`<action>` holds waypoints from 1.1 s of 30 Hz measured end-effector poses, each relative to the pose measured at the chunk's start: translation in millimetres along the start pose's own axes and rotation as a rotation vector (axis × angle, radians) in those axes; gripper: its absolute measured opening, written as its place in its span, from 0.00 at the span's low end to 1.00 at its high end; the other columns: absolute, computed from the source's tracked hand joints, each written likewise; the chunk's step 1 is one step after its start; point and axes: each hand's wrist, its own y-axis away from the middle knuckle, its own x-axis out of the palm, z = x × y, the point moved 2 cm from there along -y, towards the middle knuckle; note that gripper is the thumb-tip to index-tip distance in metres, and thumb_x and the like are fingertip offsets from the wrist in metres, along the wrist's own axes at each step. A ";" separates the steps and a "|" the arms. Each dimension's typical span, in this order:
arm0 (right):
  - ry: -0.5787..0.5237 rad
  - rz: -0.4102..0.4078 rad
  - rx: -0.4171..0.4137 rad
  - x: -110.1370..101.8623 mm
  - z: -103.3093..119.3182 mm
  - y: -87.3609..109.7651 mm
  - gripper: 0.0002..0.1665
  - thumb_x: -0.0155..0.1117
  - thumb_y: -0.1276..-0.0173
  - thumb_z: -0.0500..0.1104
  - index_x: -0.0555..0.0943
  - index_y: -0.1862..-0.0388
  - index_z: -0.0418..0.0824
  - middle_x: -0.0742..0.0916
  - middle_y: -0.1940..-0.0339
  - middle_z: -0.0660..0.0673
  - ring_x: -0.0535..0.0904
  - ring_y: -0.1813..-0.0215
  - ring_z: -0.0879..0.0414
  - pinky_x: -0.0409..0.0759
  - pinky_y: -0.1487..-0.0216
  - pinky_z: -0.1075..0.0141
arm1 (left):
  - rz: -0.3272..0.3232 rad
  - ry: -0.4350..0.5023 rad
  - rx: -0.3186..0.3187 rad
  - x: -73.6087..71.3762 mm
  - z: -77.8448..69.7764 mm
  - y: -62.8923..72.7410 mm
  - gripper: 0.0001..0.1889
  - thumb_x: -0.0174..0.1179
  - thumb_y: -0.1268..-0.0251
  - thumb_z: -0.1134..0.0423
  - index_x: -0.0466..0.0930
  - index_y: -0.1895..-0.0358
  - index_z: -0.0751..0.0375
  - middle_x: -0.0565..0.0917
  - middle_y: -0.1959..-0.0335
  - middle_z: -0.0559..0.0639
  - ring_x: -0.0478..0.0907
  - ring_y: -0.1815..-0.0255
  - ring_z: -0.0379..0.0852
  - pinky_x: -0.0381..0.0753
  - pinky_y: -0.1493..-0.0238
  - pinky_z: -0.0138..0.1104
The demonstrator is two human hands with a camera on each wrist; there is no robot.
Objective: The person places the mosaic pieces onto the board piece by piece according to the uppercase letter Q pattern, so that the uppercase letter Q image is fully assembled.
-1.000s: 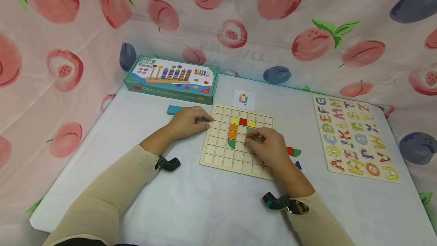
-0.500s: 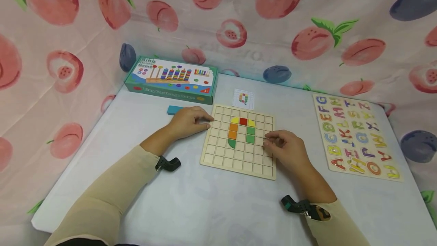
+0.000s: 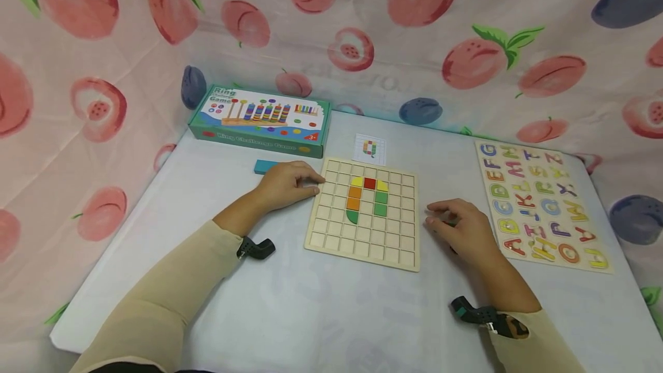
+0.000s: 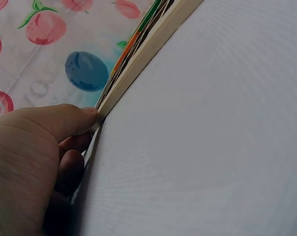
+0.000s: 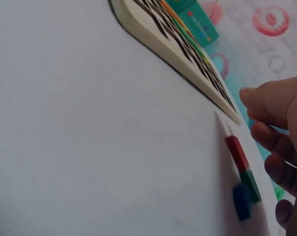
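Observation:
My left hand (image 3: 289,184) rests at the left edge of a wooden grid board (image 3: 362,246), thumb and fingertips touching its side. On the board lie coloured pieces: a red square (image 3: 369,183) between two yellow corner pieces, orange squares (image 3: 354,197) with a green rounded piece (image 3: 352,217) on the left, green squares (image 3: 380,203) on the right. To the right of the board, my right hand (image 3: 463,229) hovers over loose pieces, fingers loosely bent and holding nothing visible. The right wrist view shows a red piece (image 5: 237,153), a green piece (image 5: 250,186) and a blue piece (image 5: 241,201) beside that hand.
A small pattern card (image 3: 370,149) lies behind the board. The Ring Challenge Game box (image 3: 259,122) stands at the back left, with a teal block (image 3: 265,167) in front. An alphabet puzzle board (image 3: 541,206) lies on the right of the white table (image 3: 311,315).
My right hand has left the green squares on the board and moved right, over the loose pieces beside it. The left hand has stayed at the board's edge.

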 end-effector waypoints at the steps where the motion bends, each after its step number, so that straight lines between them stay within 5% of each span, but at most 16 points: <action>1: 0.005 0.006 0.001 -2.5 -2.0 -0.3 0.14 0.76 0.28 0.41 0.90 0.45 0.42 0.88 0.53 0.43 0.82 0.53 0.47 0.77 0.57 0.58 | 0.000 0.001 0.000 0.1 0.0 0.0 0.12 0.74 0.30 0.57 0.93 0.46 0.48 0.89 0.50 0.41 0.75 0.68 0.41 0.73 0.64 0.37; 12: 0.054 0.115 0.045 -14.0 -20.9 3.6 0.14 0.76 0.29 0.41 0.89 0.47 0.40 0.89 0.47 0.40 0.82 0.44 0.41 0.75 0.44 0.46 | 0.007 -0.005 -0.004 0.9 0.2 0.0 0.12 0.74 0.30 0.57 0.93 0.46 0.47 0.89 0.49 0.40 0.74 0.68 0.41 0.73 0.64 0.36; 33: -0.003 0.127 0.073 -13.8 -24.8 4.5 0.08 0.72 0.30 0.35 0.88 0.53 0.40 0.88 0.53 0.41 0.79 0.50 0.45 0.75 0.48 0.50 | 0.005 0.003 -0.015 0.2 1.2 -0.1 0.11 0.73 0.29 0.57 0.93 0.46 0.47 0.88 0.49 0.40 0.75 0.66 0.41 0.74 0.63 0.37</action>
